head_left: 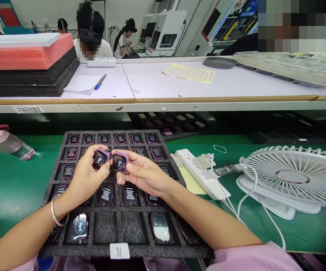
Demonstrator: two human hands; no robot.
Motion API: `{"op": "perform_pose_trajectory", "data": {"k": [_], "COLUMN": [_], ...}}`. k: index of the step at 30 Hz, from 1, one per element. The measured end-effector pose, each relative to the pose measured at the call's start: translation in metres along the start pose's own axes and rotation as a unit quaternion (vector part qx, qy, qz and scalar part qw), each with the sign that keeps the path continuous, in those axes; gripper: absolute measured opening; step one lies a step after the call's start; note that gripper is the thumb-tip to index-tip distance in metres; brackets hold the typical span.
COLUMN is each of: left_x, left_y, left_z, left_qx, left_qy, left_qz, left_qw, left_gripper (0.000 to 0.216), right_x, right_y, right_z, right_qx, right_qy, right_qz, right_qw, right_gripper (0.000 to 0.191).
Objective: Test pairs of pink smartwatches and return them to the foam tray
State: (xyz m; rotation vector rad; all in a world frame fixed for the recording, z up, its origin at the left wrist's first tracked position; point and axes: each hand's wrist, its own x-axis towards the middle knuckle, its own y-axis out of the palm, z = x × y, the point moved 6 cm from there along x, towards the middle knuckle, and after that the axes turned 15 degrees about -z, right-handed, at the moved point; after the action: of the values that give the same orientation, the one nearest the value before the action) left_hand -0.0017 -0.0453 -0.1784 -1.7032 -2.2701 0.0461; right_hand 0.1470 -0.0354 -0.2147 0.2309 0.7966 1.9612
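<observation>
My left hand [88, 173] grips a purple-framed smartwatch body [100, 159] between thumb and fingers, its lit screen facing me. Close beside it, my right hand [140, 171] pinches a second purple smartwatch body [120, 162], also with a lit screen. Both hands are over a black foam tray [106, 250] with rows of square pockets. Many pockets hold more purple watch bodies, such as one showing lines of white text [130, 195] and one showing a dial [80, 227]. Two front pockets hold nothing. My wrists and hands hide some of the middle pockets.
Right of the tray lie a white power strip [202, 174] with cables and a white fan [293, 177]. A bottle [9, 143] lies at the left. A shelf [151, 84] behind carries foam sheets [27, 56], a pen [100, 81] and a sticker sheet [189, 73]. Other people sit beyond.
</observation>
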Motion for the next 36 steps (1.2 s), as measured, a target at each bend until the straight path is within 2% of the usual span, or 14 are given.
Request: {"op": "perform_pose_trajectory", "data": {"k": [29, 36], "left_x": [-0.0007, 0.0015], "left_y": [0.0016, 0.0014], "left_z": [-0.0002, 0.0026], "left_qx": [0.003, -0.010], "left_qy": [-0.005, 0.002], "left_qz": [0.009, 0.007], "left_qw": [1.000, 1.000], "left_gripper": [0.038, 0.033], "right_x": [-0.0009, -0.0008], "right_y": [0.0007, 0.0009], "right_z": [-0.0006, -0.0016], "right_qx": [-0.001, -0.005], "right_qy": [0.001, 0.000], "right_qz": [-0.001, -0.002], "right_qw": [1.000, 1.000], "right_gripper": [0.052, 0.051]}}
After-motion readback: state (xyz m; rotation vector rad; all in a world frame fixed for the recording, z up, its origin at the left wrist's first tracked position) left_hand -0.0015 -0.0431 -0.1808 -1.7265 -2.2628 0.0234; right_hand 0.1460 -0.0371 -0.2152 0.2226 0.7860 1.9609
